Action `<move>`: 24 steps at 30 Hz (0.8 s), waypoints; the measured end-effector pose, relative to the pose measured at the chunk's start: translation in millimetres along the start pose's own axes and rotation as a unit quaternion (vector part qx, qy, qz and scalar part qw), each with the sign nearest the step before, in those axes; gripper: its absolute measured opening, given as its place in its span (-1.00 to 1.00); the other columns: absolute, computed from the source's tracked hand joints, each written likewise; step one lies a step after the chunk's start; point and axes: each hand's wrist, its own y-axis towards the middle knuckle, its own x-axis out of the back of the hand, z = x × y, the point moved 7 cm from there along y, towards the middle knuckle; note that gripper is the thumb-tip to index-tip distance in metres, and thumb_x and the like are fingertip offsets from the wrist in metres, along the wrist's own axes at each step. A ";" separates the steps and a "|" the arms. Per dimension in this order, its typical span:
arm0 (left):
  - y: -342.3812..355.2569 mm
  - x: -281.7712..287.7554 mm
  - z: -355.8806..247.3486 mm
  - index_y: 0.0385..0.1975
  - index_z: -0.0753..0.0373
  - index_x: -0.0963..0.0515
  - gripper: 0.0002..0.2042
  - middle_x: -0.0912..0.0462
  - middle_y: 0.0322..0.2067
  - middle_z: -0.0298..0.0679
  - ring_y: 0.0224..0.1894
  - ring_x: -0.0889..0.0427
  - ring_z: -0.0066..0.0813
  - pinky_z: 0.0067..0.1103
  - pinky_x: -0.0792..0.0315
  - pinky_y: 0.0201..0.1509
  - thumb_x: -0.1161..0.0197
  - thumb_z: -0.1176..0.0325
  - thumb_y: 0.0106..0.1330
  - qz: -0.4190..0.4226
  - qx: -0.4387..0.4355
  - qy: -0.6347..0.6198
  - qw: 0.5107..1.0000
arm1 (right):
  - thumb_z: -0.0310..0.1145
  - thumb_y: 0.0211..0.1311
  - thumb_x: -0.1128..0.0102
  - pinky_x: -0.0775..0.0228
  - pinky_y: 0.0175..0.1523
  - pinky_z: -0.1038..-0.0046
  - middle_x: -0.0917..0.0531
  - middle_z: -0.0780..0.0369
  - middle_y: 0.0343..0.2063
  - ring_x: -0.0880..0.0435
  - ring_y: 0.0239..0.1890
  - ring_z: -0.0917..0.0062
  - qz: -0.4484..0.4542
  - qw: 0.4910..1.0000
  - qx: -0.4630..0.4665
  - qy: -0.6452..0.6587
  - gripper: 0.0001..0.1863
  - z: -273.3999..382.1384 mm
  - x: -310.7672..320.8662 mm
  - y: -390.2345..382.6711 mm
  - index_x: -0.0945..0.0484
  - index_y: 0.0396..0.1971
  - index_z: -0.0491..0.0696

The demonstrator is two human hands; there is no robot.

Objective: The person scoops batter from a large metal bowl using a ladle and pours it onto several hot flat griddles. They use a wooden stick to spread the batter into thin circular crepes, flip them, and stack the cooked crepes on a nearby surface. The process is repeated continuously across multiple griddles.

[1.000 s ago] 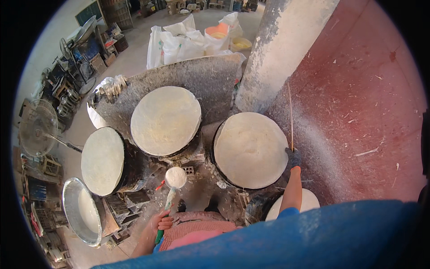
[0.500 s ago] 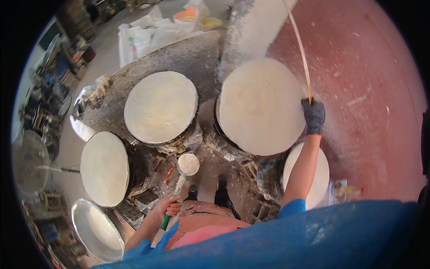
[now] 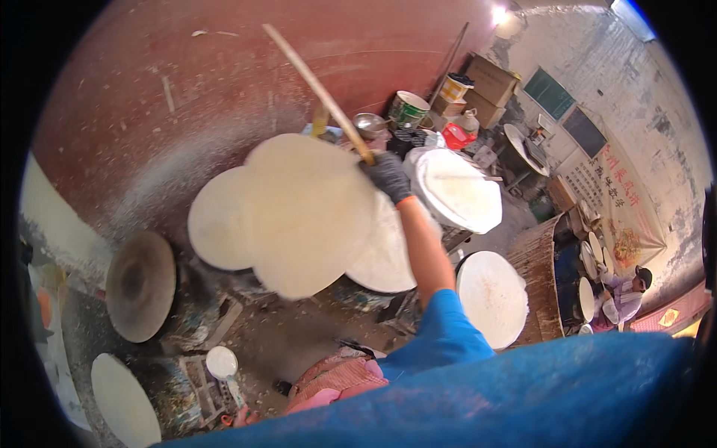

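Observation:
My gloved right hand [image 3: 386,177] is closed round a long flat wooden stick [image 3: 321,93] that points up to the left. A large, thin, pale flatbread [image 3: 310,216] reaches from the glove, spread in the air over other rounds. Beneath it show a pale round [image 3: 216,216] at its left and another round [image 3: 388,254] at its right. Low at the left, my bare left hand [image 3: 243,418], partly cut off, grips a ladle [image 3: 222,363] of white batter. A bare dark griddle [image 3: 140,287] sits left of the flatbread.
A pale-coated griddle [image 3: 125,403] is at the lower left. White flatbreads [image 3: 459,190] lie stacked at the right, near another pale round [image 3: 491,299]. Behind stand a green-and-white bucket [image 3: 408,109], a metal bowl [image 3: 369,125] and cardboard boxes [image 3: 489,82]. A co-worker [image 3: 626,299] sits far right.
The view has swung right. My right hand has lifted the flatbread off its griddle, baring the dark plate, and carried it right with the stick. My left hand still holds the ladle.

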 end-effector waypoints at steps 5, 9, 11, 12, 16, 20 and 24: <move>65.0 -90.8 83.9 0.03 -0.10 -0.34 -0.76 -0.16 -0.71 -0.42 -0.76 -0.13 -0.68 -0.69 -0.10 -0.74 0.18 0.20 0.44 0.038 0.070 -0.084 0.993 | -0.13 0.13 -0.06 -0.42 -0.35 0.16 -0.60 0.04 -0.54 -0.58 -0.46 0.14 -0.025 0.948 -0.042 -0.314 -0.74 -174.3 224.9 32.0 -0.53 -0.43 -0.03; 101.6 -155.9 147.6 0.15 -0.15 -0.32 -0.68 -0.16 -0.68 -0.41 -0.75 -0.13 -0.68 -0.68 -0.12 -0.73 0.19 0.22 0.44 0.073 0.145 -0.108 0.981 | -0.26 0.06 -0.04 -0.43 -0.33 0.19 -0.60 0.10 -0.54 -0.60 -0.42 0.18 -0.095 0.911 0.085 -0.391 -0.82 -205.3 299.6 56.2 -0.52 -0.39 0.00; 113.5 -158.6 159.4 0.13 -0.13 -0.35 -0.69 -0.14 -0.69 -0.42 -0.76 -0.11 -0.68 -0.69 -0.11 -0.73 0.18 0.21 0.44 -0.019 0.104 0.035 0.994 | -0.30 0.01 -0.04 -0.42 -0.37 0.19 -0.60 0.12 -0.55 -0.60 -0.47 0.21 -0.108 0.908 0.112 -0.389 -0.86 -223.2 281.9 54.4 -0.52 -0.45 0.00; 116.5 -150.8 153.5 0.11 -0.14 -0.36 -0.70 -0.13 -0.69 -0.42 -0.76 -0.11 -0.68 -0.69 -0.10 -0.74 0.17 0.20 0.44 -0.117 0.043 0.168 0.978 | -0.31 0.01 0.00 -0.41 -0.43 0.19 -0.58 0.14 -0.57 -0.60 -0.52 0.26 -0.116 0.903 0.078 -0.405 -0.88 -242.3 264.2 47.8 -0.50 -0.51 0.01; 128.9 -167.4 164.6 -0.09 -0.05 -0.42 -0.79 -0.12 -0.73 -0.43 -0.77 -0.10 -0.67 -0.69 -0.09 -0.74 0.14 0.15 0.42 -0.114 0.067 0.201 0.970 | -0.32 0.10 0.09 -0.31 -0.39 0.24 -0.52 0.26 -0.56 -0.55 -0.60 0.42 -0.095 0.882 0.051 -0.458 -0.88 -326.9 163.8 -6.8 -0.46 -0.50 0.10; 147.6 -169.9 170.5 -0.20 -0.02 -0.41 -0.82 -0.12 -0.75 -0.43 -0.78 -0.10 -0.67 -0.68 -0.09 -0.74 0.12 0.13 0.41 -0.119 0.045 0.182 0.975 | -0.31 0.12 0.11 -0.39 -0.32 0.23 -0.54 0.23 -0.52 -0.60 -0.52 0.40 -0.054 0.920 -0.034 -0.386 -0.85 -396.4 69.4 -62.9 -0.48 -0.48 0.06; 155.1 -165.1 173.0 -0.32 0.02 -0.40 -0.80 -0.12 -0.76 -0.43 -0.79 -0.10 -0.67 -0.68 -0.09 -0.74 0.11 0.10 0.40 -0.140 0.009 0.173 0.975 | -0.35 0.10 0.09 -0.41 -0.29 0.24 -0.57 0.21 -0.48 -0.63 -0.43 0.36 0.025 0.930 -0.161 -0.330 -0.83 -439.3 5.5 -94.2 -0.55 -0.45 0.05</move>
